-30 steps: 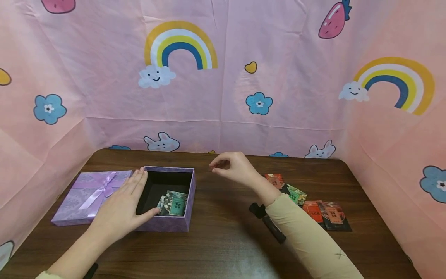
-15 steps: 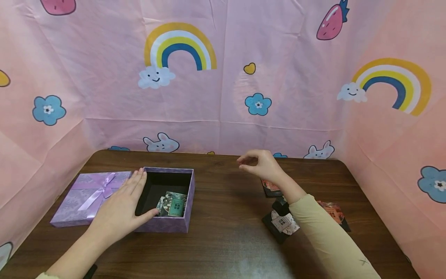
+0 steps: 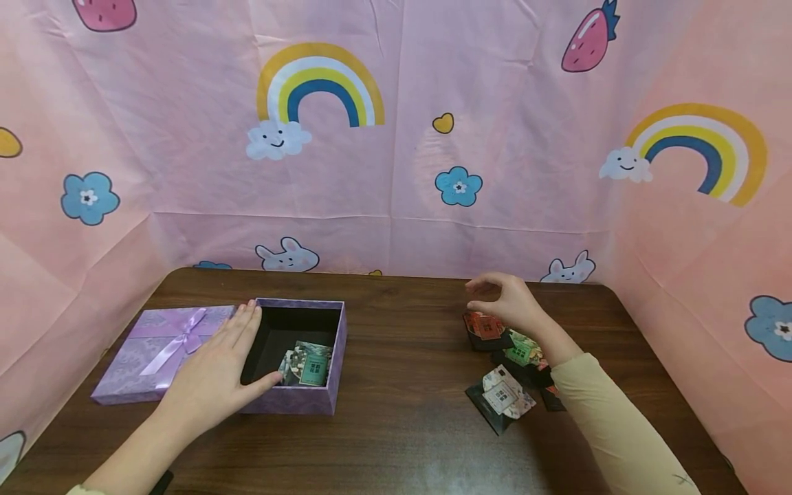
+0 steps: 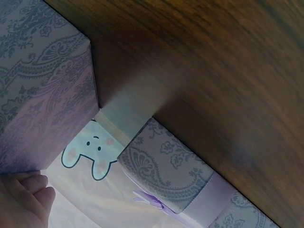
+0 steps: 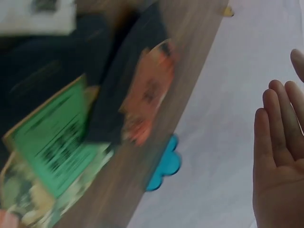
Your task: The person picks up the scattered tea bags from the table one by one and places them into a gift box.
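My left hand [image 3: 210, 371] rests along the left rim of a purple patterned box [image 3: 339, 350], fingers straight and thumb on the front rim. Inside the lidless box lie small sachets [image 3: 314, 364] with green-teal labels. My right hand [image 3: 510, 302] hovers with nothing held, thumb apart from the fingers, above a dark sachet with a red label [image 3: 485, 326]. Around it lie a green-labelled sachet [image 3: 522, 349] and a pale-labelled one [image 3: 502, 393], with another partly hidden by the forearm. In the right wrist view the fingers [image 5: 273, 128] are extended, apart from the sachets.
The purple lid [image 3: 130, 357] with a ribbon bow lies left of the box, partly behind my left hand. Everything stands on a brown wooden table [image 3: 396, 440]. A pink cartoon-print cloth [image 3: 396, 172] hangs around the back and sides.
My right hand has moved rightward from beside the box to above the sachets, uncovering the pale-labelled one. My left hand has stayed on the box.
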Motion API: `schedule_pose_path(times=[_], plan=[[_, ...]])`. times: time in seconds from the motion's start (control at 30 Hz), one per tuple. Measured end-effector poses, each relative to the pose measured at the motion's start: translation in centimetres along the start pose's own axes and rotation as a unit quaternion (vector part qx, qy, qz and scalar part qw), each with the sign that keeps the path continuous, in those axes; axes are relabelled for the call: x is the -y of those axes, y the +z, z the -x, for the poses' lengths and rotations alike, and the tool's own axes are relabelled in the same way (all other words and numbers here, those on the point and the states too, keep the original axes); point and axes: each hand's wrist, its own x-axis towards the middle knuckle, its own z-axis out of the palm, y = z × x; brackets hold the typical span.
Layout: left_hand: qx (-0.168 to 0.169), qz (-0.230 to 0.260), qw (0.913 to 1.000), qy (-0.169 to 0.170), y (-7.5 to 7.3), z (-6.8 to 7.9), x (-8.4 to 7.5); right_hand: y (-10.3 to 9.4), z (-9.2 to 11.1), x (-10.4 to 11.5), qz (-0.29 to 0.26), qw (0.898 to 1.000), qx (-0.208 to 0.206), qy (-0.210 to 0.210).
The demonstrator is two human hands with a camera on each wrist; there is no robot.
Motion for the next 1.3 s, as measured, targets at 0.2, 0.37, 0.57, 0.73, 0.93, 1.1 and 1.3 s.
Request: schedule_pose_path(times=[0.2, 0.37, 0.57, 0.73, 0.93, 1.1, 1.3], plan=[[0.005, 0.002, 1.0000, -0.002, 0.0, 0.0, 0.0, -0.7, 0.7, -2.2, -0.007, 0.999, -0.004, 0.041], [0.004, 0.001, 1.0000, -0.002, 0.1, -0.1, 0.0, -0.9, 1.2, -3.6, -0.009, 0.998, -0.010, 0.056], [-0.008, -0.003, 0.9999, 0.005, 0.2, -0.1, 0.0, -0.9, 1.3, -5.4, -0.021, 0.998, -0.012, 0.059], [-0.005, -0.003, 1.0000, 0.005, 0.2, -0.2, 0.0, -0.8, 1.4, -6.6, -0.036, 0.997, -0.001, 0.072], [0.002, 0.002, 1.0000, 0.002, 0.2, -0.1, -0.1, -0.6, 1.6, -7.6, -0.046, 0.995, 0.018, 0.090], [0.002, 0.003, 1.0000, 0.001, 0.2, -0.1, -0.1, -0.6, 1.7, -8.1, -0.051, 0.993, 0.030, 0.097], [0.006, 0.002, 1.0000, -0.003, 0.0, 0.0, -0.1, -0.4, 1.4, -8.6, -0.048, 0.993, 0.057, 0.089]])
